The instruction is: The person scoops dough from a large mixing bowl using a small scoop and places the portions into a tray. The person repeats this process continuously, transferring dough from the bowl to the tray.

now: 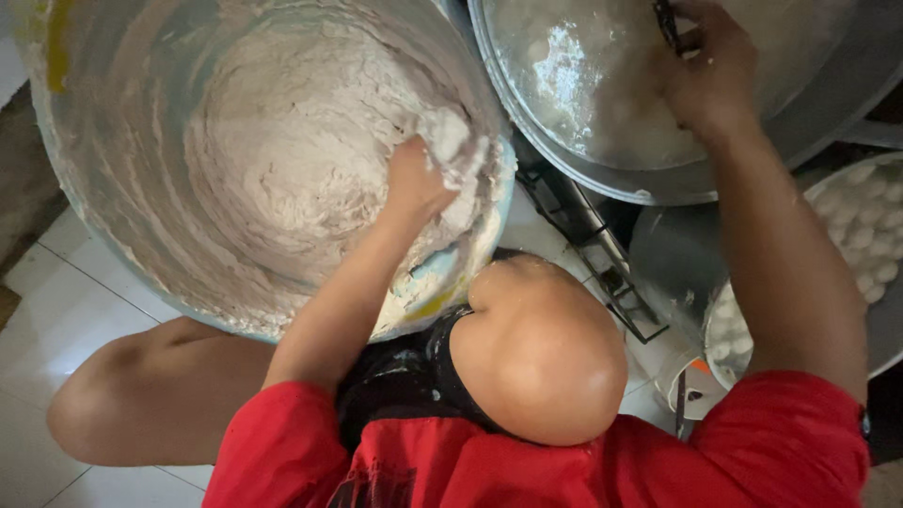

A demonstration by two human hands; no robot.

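Scooping step: left hand closed around pale sticky dough lump inside large blue plastic tub. Right hand clenched on dark utensil handle above wide steel pan. Next: probably lifting dough clear.

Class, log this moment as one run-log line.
left hand: scooping dough from tub | right hand: gripping dark handle over metal pan | white balls: tray, right

The left hand digs into pale dough inside a big tub, fingers buried in a clump at the near wall. The right hand grips a dark handle over a metal pan. White balls fill a tray at right, above the tiled floor.
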